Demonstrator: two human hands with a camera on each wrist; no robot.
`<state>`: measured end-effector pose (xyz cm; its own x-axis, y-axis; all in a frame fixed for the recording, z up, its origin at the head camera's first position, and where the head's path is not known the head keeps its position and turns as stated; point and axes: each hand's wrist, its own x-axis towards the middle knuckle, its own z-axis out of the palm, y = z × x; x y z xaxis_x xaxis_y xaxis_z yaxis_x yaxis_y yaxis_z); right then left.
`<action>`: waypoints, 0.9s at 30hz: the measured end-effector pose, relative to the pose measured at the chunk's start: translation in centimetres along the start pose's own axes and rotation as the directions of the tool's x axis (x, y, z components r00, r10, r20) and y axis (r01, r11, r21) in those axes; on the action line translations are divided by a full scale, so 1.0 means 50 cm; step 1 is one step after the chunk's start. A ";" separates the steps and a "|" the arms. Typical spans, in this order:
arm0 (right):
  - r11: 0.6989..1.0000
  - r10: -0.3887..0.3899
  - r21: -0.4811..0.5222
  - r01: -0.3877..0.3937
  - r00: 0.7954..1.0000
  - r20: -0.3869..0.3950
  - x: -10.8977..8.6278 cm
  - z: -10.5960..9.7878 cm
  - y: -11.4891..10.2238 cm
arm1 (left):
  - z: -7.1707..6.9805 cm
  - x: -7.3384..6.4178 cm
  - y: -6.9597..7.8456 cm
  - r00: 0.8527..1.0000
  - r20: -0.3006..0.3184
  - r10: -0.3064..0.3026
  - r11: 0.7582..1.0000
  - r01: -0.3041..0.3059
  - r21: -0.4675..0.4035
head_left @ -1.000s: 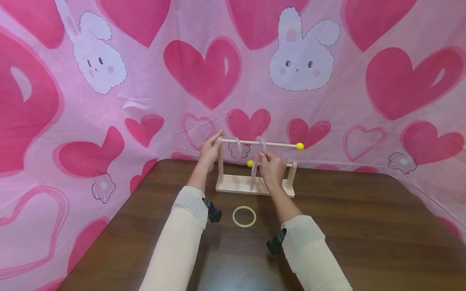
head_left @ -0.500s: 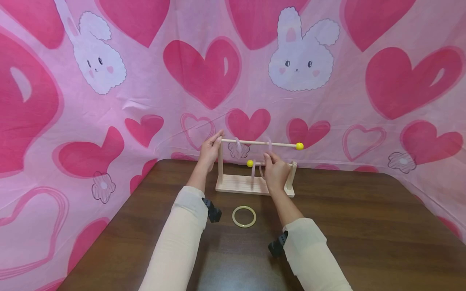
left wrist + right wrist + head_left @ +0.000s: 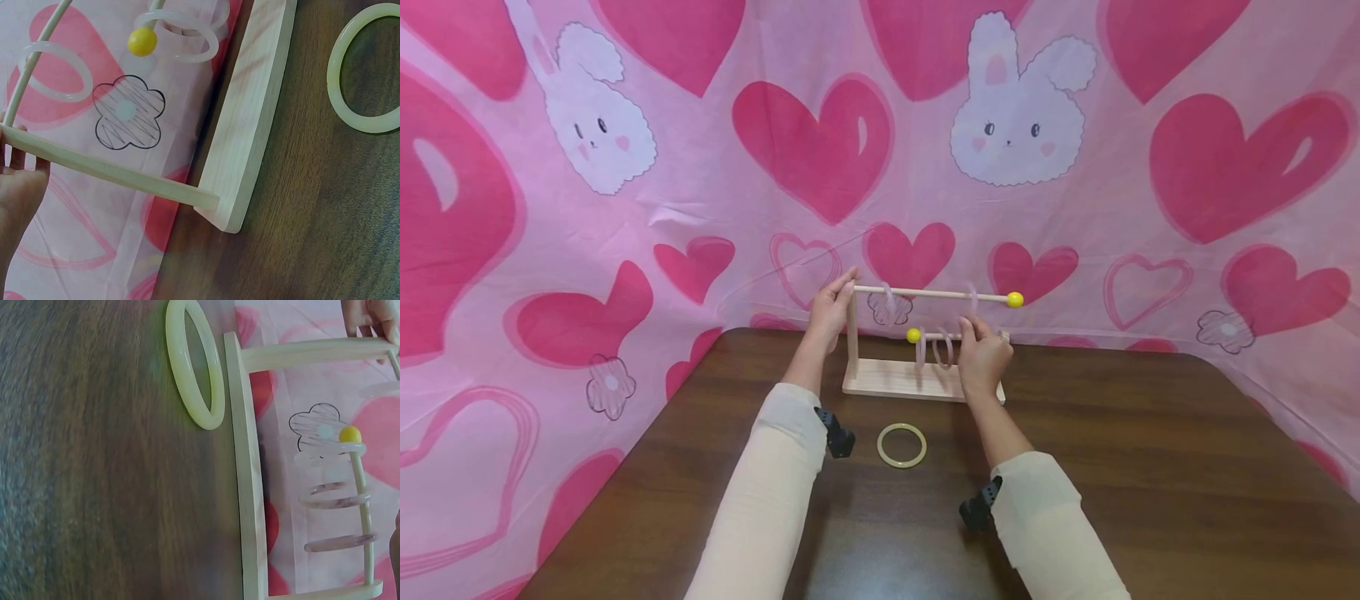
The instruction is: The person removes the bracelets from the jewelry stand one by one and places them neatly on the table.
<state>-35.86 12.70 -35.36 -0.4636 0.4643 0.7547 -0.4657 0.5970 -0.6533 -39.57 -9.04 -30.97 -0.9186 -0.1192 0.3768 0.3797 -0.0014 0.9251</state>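
A wooden bangle stand point(image 3: 887, 380) has a long upper rod point(image 3: 928, 292) and a shorter lower rod point(image 3: 367, 565), each tipped with a yellow ball. At the top of its left post, my left hand point(image 3: 830, 317) grips the wood. My right hand point(image 3: 985, 357) pinches a pale purple bangle point(image 3: 974, 298) on the upper rod, close to the ball end. Another translucent bangle point(image 3: 88, 78) hangs on that rod nearer the post. Below, a whitish bangle point(image 3: 325, 452) and purplish bangles point(image 3: 340, 503) hang on the lower rod. My right hand partly hides the stand's right post.
A yellowish bangle point(image 3: 881, 447) lies flat on the dark wooden table point(image 3: 700, 500), in front of the stand. Behind the table hangs a pink cloth point(image 3: 700, 200) with hearts and rabbits. A black wrist camera point(image 3: 979, 504) sits at my right cuff.
My right hand has slid the pinched bangle rightward along the upper rod toward its yellow ball, uncovering more of the lower rod's bangles. My left hand has stayed on the post.
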 end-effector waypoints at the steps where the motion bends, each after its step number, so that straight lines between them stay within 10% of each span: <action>1: 1.000 0.010 0.000 -0.010 1.000 -0.008 0.001 -0.001 0.002 | -0.001 0.001 -0.001 1.000 0.002 -0.001 1.000 0.001 0.000; 21: 0.947 0.313 0.114 -0.300 0.942 -0.119 0.022 -0.032 0.031 | -0.002 0.000 0.001 1.000 0.000 -0.006 1.000 0.006 0.015; 27: 0.862 0.446 0.312 -0.400 0.891 -0.089 0.034 -0.040 0.039 | -0.001 -0.001 0.002 1.000 -0.002 -0.008 1.000 0.008 0.013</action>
<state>-36.03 15.96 -35.24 -0.5536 0.7377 0.3865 -0.4509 0.1247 -0.8838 -39.49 -9.07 -30.89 -0.9215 -0.1212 0.3691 0.3706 0.0102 0.9287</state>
